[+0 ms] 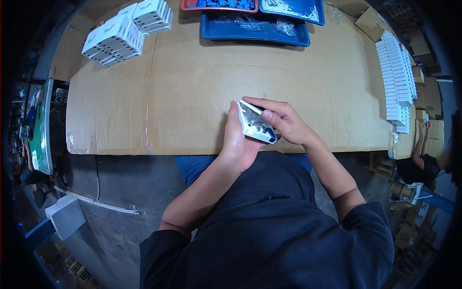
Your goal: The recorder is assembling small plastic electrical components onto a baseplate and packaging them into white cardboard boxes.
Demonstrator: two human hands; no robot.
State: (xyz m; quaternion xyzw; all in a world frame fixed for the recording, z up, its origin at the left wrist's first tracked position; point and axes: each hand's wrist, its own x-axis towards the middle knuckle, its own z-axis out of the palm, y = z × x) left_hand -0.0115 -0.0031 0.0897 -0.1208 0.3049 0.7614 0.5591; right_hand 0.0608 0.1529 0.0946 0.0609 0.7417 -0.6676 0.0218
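The left hand [235,144] cradles a white case [253,123] from its 7 o'clock side, palm turned up beneath it, a digit raised along the 9 o'clock edge. The right hand [292,126] closes on it from 3 o'clock, index finger stretched along the upper edge toward 11 o'clock and thumb bent over the face, so both hands are narrowed around the one piece. The forearms reach in from 7 o'clock and between 4 and 5 o'clock, elbows bent. The case is tilted near the 6 o'clock edge of the cardboard-covered surface [192,106], showing a grey inside and a blue part [271,136] at its 5 o'clock corner; the right thumb and fingers hide some of it

Taking the case as the centre, a blue tray [224,34] with clear bags sits at 12 o'clock, a red tray [185,6] of small blue pieces just beyond, and another blue tray [315,19] of white pieces near 1 o'clock. White boxes [115,36] are stacked at 10 o'clock, more white pieces [395,77] between 2 and 3 o'clock
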